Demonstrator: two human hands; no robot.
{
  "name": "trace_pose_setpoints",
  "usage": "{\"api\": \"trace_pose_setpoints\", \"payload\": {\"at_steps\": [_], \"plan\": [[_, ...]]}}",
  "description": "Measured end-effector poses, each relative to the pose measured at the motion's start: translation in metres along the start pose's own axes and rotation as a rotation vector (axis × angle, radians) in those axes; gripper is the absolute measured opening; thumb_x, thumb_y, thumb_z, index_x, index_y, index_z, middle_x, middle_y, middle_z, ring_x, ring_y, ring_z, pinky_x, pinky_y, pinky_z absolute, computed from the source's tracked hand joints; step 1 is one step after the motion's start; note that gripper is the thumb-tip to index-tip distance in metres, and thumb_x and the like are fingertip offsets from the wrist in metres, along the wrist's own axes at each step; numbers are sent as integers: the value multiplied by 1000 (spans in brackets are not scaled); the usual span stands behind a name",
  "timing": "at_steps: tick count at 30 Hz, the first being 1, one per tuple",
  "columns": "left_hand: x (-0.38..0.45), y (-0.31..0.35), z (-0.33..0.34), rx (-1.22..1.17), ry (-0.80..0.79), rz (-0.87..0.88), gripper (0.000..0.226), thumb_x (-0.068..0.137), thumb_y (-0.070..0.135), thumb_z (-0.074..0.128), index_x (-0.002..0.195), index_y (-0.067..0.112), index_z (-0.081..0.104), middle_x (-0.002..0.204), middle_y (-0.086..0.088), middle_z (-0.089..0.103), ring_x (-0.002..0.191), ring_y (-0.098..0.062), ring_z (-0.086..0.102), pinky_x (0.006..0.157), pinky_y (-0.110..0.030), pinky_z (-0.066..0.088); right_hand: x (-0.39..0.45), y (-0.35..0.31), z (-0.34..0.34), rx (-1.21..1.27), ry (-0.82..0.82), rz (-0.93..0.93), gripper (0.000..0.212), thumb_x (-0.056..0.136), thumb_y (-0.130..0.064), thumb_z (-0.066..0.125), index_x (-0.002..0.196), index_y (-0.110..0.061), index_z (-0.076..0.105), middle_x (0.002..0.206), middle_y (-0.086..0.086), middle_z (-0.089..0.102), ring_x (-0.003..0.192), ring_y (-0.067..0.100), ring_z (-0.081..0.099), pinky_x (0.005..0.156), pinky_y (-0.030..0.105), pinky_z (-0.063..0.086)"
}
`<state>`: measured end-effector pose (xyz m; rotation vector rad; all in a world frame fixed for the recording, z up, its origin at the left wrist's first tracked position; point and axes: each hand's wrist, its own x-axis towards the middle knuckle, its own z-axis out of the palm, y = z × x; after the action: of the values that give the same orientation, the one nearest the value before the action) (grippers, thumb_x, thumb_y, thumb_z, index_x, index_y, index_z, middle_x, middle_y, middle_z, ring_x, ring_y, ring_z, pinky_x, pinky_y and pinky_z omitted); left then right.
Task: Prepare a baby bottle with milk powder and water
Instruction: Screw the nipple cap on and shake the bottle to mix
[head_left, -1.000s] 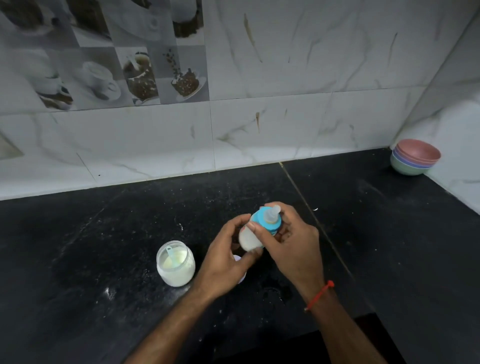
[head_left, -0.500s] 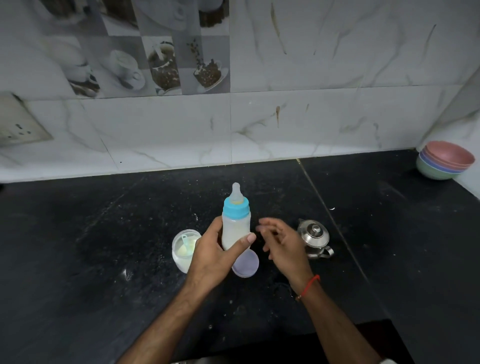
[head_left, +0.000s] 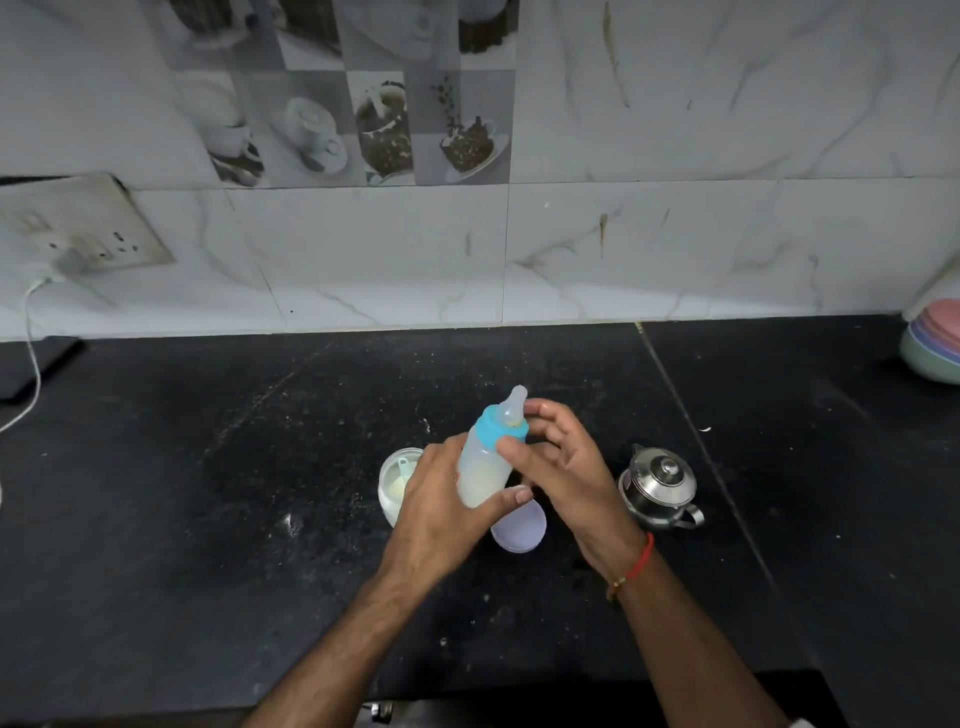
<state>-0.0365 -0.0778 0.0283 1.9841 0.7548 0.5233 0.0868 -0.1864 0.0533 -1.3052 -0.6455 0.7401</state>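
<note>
The baby bottle (head_left: 488, 462) has a blue collar and a clear teat, holds whitish liquid, and leans to the right above the black counter. My left hand (head_left: 441, 514) grips its lower body. My right hand (head_left: 556, 462) touches the blue collar with thumb and fingertips, fingers curled around the top. Behind my left hand stands an open jar of milk powder (head_left: 397, 483) with a scoop in it. A pale lilac lid (head_left: 519, 527) lies on the counter under the bottle. A small steel kettle (head_left: 660, 486) stands just right of my right hand.
A stack of coloured bowls (head_left: 935, 348) sits at the far right by the wall. A wall socket (head_left: 88, 228) with a white cable (head_left: 31, 364) is at the left, above a dark flat object (head_left: 31, 364). White powder is scattered over the counter (head_left: 208, 493).
The bottle went from held upright in my left hand to tilted right. My right hand, open and apart half a second ago, has come back onto the blue collar. The view shifted left.
</note>
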Motion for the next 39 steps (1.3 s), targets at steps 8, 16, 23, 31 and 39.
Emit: {"api": "trace_pose_setpoints", "payload": {"at_steps": [8, 16, 23, 31, 39], "plan": [[1, -4, 0, -56, 2, 16, 109, 65, 50, 92, 156, 32, 34, 117, 16, 59, 101, -6, 62, 85, -23, 53, 10, -5, -8, -99, 11, 4, 38, 92, -10, 74, 122, -24, 57, 115, -4, 72, 96, 9, 73, 66, 22, 57], [11, 1, -4, -58, 17, 68, 130, 58, 52, 94, 162, 36, 17, 143, 14, 39, 97, -11, 60, 79, -4, 45, 28, -25, -18, 61, 228, -52, 43, 91, -1, 72, 130, -11, 60, 114, 2, 77, 104, 15, 74, 90, 38, 60], [6, -19, -24, -42, 161, 37, 116, 56, 61, 84, 156, 39, 28, 149, 9, 27, 114, -16, 52, 93, -10, 43, 47, -58, -49, 314, 292, -28, 31, 103, -6, 51, 133, -10, 55, 139, 29, 60, 125, 37, 63, 104, 53, 50], [7, -49, -34, 65, 201, -109, 126, 42, 97, 66, 153, 48, 29, 150, 15, 28, 136, -26, 36, 115, -59, 38, 52, -69, -53, 392, 316, -45, 29, 103, -8, 49, 130, -11, 58, 137, 29, 61, 130, 39, 60, 111, 57, 46], [4, -51, -31, 122, 157, -140, 105, 55, 69, 79, 150, 42, 41, 154, 8, 29, 138, -24, 28, 116, -54, 28, 53, -71, -46, 339, 350, -97, 49, 98, -17, 67, 144, -11, 50, 122, 9, 74, 123, 33, 67, 90, 46, 60]]}}
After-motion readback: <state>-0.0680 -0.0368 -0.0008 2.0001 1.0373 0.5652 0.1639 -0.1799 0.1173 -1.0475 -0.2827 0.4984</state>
